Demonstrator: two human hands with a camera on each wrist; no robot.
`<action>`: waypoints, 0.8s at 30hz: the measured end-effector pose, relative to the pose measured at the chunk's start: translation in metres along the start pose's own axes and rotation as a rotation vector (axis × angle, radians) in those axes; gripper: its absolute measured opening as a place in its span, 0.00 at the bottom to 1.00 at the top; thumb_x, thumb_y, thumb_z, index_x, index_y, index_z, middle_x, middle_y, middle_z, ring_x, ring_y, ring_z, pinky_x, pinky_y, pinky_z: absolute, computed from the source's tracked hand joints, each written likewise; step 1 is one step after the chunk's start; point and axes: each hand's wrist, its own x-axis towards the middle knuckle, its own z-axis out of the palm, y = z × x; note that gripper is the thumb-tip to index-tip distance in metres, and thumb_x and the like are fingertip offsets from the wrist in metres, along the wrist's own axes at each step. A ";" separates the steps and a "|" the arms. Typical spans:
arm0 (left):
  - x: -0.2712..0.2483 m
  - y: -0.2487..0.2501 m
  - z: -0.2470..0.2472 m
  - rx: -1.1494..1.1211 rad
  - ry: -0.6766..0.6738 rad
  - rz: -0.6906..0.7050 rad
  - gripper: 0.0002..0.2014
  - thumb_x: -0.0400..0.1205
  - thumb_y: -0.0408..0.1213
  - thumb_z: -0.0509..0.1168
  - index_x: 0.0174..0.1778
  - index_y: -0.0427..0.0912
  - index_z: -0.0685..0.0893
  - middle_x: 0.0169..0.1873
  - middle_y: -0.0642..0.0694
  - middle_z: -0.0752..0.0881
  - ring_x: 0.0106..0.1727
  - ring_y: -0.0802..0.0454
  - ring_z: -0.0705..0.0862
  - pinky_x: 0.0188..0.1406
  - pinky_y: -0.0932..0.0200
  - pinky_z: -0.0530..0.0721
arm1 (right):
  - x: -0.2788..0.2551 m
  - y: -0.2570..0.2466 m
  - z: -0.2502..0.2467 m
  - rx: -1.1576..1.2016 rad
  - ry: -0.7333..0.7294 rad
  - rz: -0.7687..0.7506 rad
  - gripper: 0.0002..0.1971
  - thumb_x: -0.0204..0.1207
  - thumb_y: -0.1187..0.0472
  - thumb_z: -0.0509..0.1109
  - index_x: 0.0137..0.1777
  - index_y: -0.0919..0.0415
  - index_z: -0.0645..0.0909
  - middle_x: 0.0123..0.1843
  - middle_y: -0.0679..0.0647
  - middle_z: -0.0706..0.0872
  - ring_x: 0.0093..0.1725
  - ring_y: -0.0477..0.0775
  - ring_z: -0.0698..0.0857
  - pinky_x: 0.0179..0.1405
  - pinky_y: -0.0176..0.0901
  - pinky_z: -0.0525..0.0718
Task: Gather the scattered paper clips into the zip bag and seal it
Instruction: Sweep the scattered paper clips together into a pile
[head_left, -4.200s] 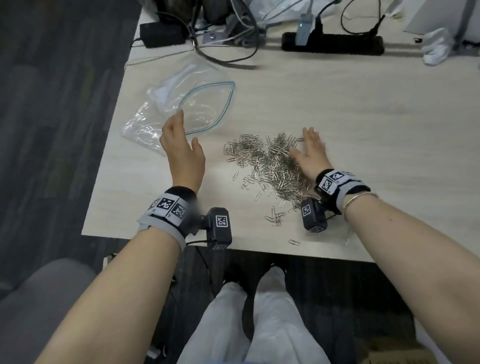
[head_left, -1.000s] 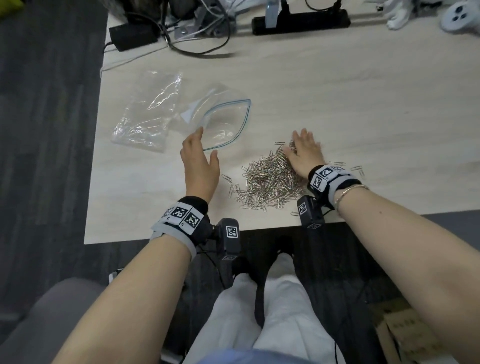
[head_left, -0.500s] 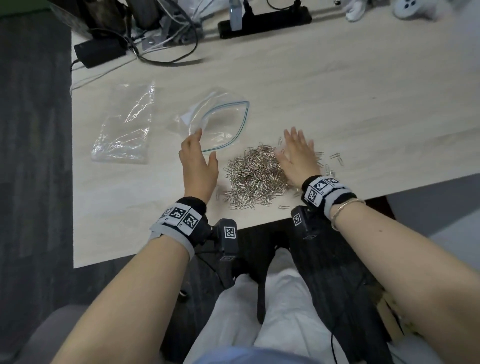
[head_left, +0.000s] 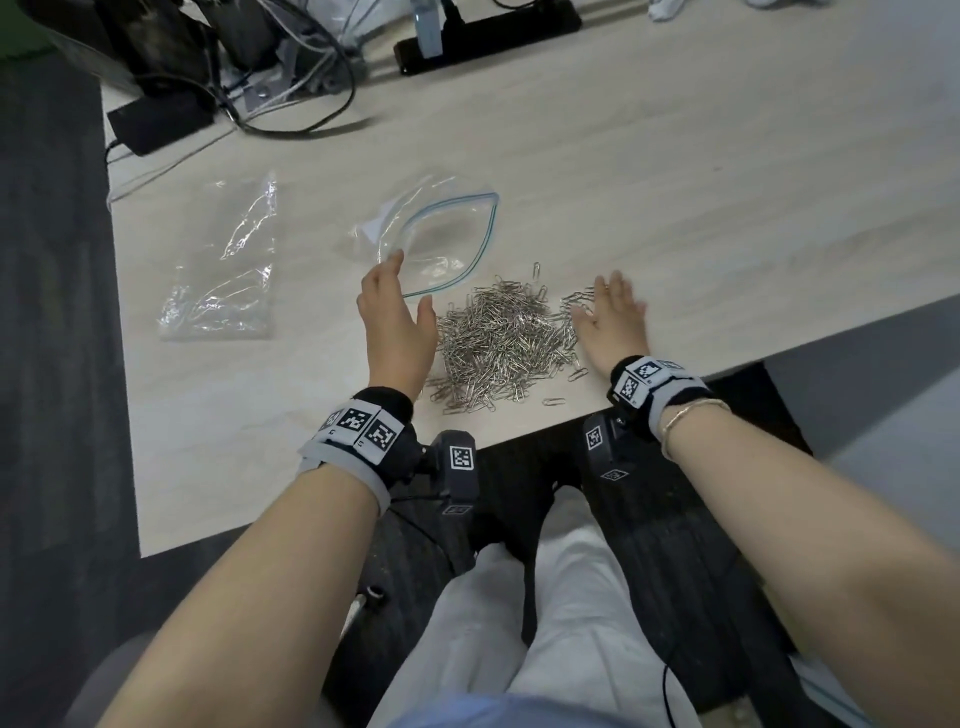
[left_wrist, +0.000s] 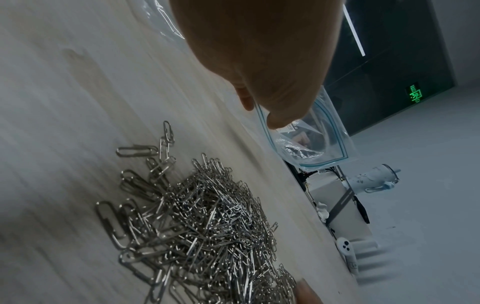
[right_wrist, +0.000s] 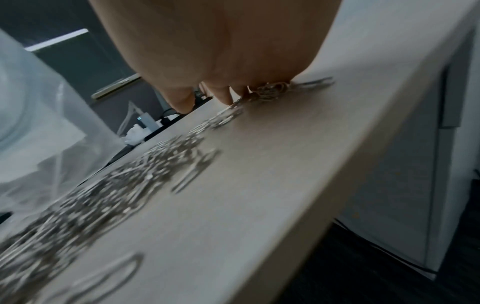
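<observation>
now | paper clips (head_left: 498, 348): silver, heaped | zip bag (head_left: 447, 244): clear, mouth gaping | left hand (head_left: 397, 325), right hand (head_left: 613, 325): flat, holding nothing

Right hand (right_wrist: 221, 47) fills the top of the view, palm toward the table (right_wrist: 272, 185), fingers (right_wrist: 223, 92) straight and reaching down to the wood. Fingertips meet a small tangle of paper clips (right_wrist: 270, 90) — a few wires poke out past them toward the table edge. More paper clips trail back in a blurred band, widening into a thick heap at lower left, with 1 large clip lying apart at the bottom. Clear plastic bag (right_wrist: 33, 127) rises at far left — its opening can't be made out here.
</observation>
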 end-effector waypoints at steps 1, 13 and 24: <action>0.000 0.000 -0.001 0.003 -0.001 -0.004 0.27 0.82 0.30 0.61 0.78 0.40 0.64 0.71 0.38 0.68 0.68 0.37 0.71 0.70 0.45 0.73 | -0.001 -0.007 0.004 0.002 -0.017 -0.045 0.32 0.84 0.45 0.47 0.83 0.60 0.43 0.84 0.58 0.39 0.83 0.55 0.38 0.79 0.52 0.36; -0.003 0.010 -0.001 -0.009 -0.015 0.014 0.27 0.82 0.30 0.61 0.78 0.39 0.64 0.71 0.36 0.68 0.70 0.37 0.69 0.71 0.44 0.72 | -0.041 0.026 -0.008 0.064 -0.043 -0.096 0.48 0.74 0.34 0.61 0.82 0.59 0.39 0.85 0.55 0.41 0.83 0.52 0.41 0.81 0.49 0.38; -0.015 0.006 -0.006 -0.013 -0.001 0.000 0.28 0.81 0.29 0.60 0.78 0.39 0.63 0.71 0.37 0.68 0.70 0.36 0.70 0.72 0.46 0.71 | -0.071 0.009 0.030 -0.127 -0.064 -0.125 0.58 0.68 0.28 0.62 0.80 0.62 0.29 0.83 0.58 0.31 0.82 0.54 0.33 0.80 0.50 0.33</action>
